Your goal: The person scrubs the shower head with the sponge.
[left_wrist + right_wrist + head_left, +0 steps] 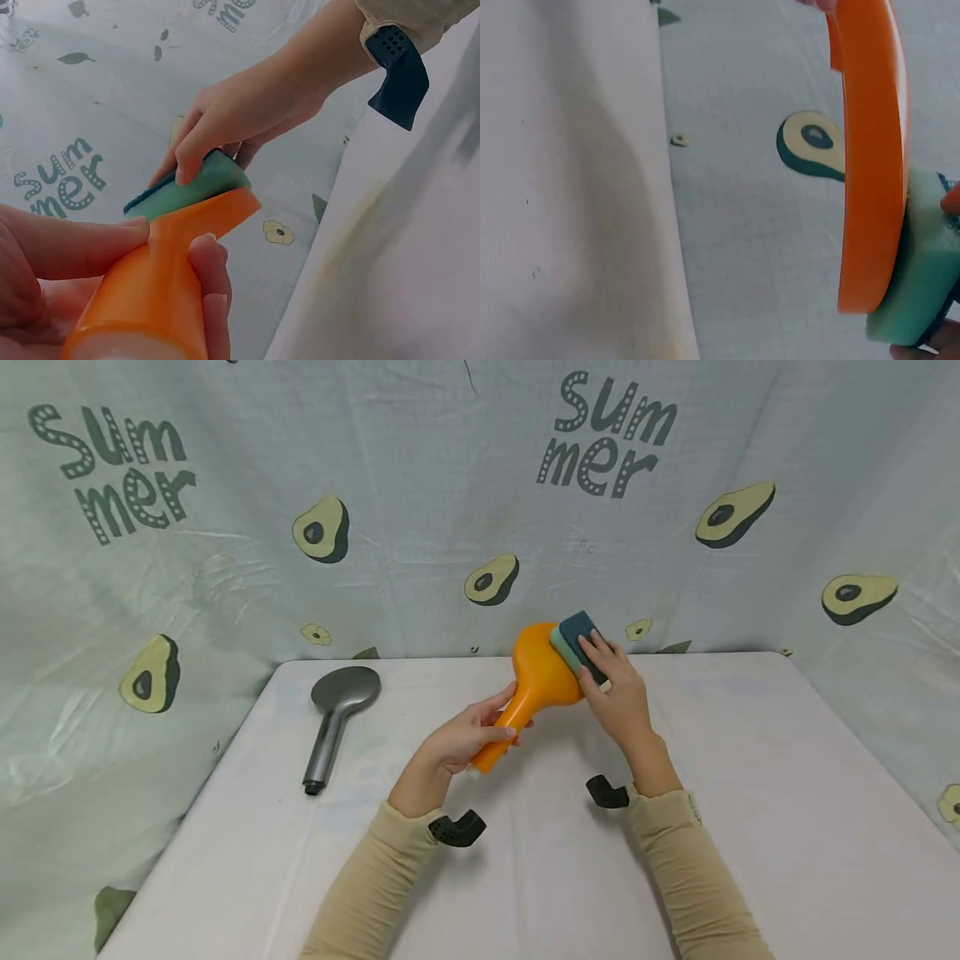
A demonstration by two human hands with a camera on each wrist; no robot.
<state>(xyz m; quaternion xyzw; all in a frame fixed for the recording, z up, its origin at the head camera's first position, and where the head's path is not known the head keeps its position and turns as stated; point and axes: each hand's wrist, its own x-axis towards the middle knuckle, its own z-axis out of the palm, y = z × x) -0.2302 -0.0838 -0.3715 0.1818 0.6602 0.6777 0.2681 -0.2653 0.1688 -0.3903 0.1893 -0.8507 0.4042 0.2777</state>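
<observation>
Currently, left hand grips orange shower head by handle; right hand pinches sponge against its broad end; grey shower head lies left of orange one.

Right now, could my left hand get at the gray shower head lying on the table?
Probably not while your left hand grips the orange shower head; otherwise, no object appears to block the way across the table to the gray shower head.

Two shower heads are showing: an orange one and, left of it, a grey one. One sponge is touching the orange one; two hands, left and right, are flanking it; two wrist cameras are sitting on its near side.
</observation>
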